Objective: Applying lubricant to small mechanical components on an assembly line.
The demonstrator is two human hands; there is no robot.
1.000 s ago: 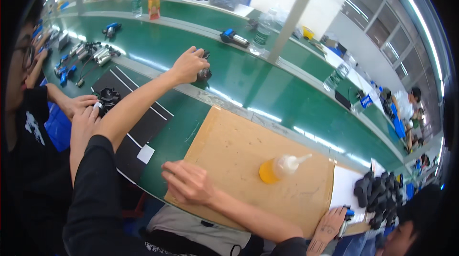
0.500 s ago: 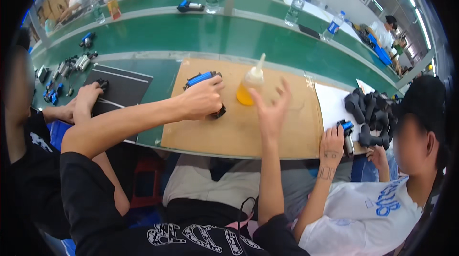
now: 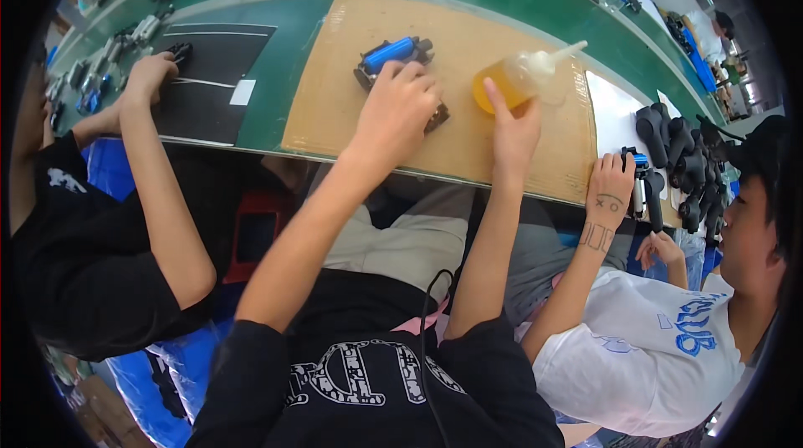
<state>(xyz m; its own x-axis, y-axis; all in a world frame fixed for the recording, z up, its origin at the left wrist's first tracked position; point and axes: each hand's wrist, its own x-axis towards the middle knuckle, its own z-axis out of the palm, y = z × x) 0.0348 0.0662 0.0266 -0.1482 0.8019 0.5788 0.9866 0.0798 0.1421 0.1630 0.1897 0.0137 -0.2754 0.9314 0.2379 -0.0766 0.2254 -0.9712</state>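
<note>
The left hand (image 3: pixel 395 105) lies curled over a dark little device with a blue cylinder (image 3: pixel 387 55) on top, gripping it against the brown cardboard mat (image 3: pixel 468 143) in the middle of the green desk (image 3: pixel 276 105). The right hand (image 3: pixel 512 130) is closed around the lower side of a squeeze bottle of amber liquid (image 3: pixel 508 81), whose whitish nozzle tilts up toward the right. Bare cardboard lies open in front of both hands up to the desk's near edge, while co-workers' hands (image 3: pixel 609 189) and black parts (image 3: pixel 682 155) crowd the right side.
</note>
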